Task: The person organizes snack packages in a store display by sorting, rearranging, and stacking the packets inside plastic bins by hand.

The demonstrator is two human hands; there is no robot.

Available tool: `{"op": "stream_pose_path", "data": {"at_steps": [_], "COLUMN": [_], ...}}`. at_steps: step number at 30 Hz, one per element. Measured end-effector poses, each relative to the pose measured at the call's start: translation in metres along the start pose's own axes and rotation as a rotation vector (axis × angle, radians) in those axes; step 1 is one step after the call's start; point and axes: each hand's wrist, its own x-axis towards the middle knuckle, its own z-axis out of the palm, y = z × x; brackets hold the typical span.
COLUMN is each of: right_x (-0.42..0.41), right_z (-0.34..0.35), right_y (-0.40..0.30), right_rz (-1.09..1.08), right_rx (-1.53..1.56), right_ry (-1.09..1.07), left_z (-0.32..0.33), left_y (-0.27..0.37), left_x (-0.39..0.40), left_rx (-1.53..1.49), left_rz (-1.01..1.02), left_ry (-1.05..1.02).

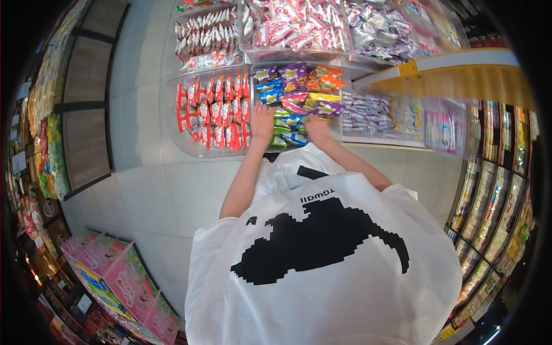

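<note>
Before me is a clear plastic bin of small, shiny snack packets sorted by colour. My left hand rests palm down at the bin's left side, its fingertips beside the green packets. My right hand is on the right side, fingers bent against a purple packet and the blue packets. The undersides of both hands are hidden, so any grip is unclear. Farther back lie orange packets, a large purple packet and more blue packets.
On the left, a neighbouring bin holds rows of red packets. Silver-purple packets fill the bin on the right, below a yellow-edged shelf panel. Pink-and-white packets lie behind. A pink display box stands on the tiled floor.
</note>
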Motion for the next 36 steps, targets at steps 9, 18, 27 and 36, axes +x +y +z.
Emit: {"op": "stream_pose_path", "data": {"at_steps": [9, 18, 27, 36], "right_x": [0.020, 0.096, 0.092, 0.114], "right_z": [-0.132, -0.100, -0.082, -0.049], "right_y": [-0.024, -0.048, -0.057, -0.068], "right_rz": [0.133, -0.042, -0.059, -0.132], "right_rx": [0.726, 0.400, 0.108, 0.090], "right_ry": [0.270, 0.134, 0.171, 0.255], "left_z": [-0.004, -0.007, -0.008, -0.058], "left_y": [-0.007, 0.002, -0.003, -0.007], "left_x": [-0.009, -0.022, -0.033, -0.023], "left_rx": [-0.060, -0.057, -0.125, -0.453], "left_rz": [0.029, -0.013, -0.006, -0.045], "left_ry": [-0.104, -0.115, -0.051, 0.027]}}
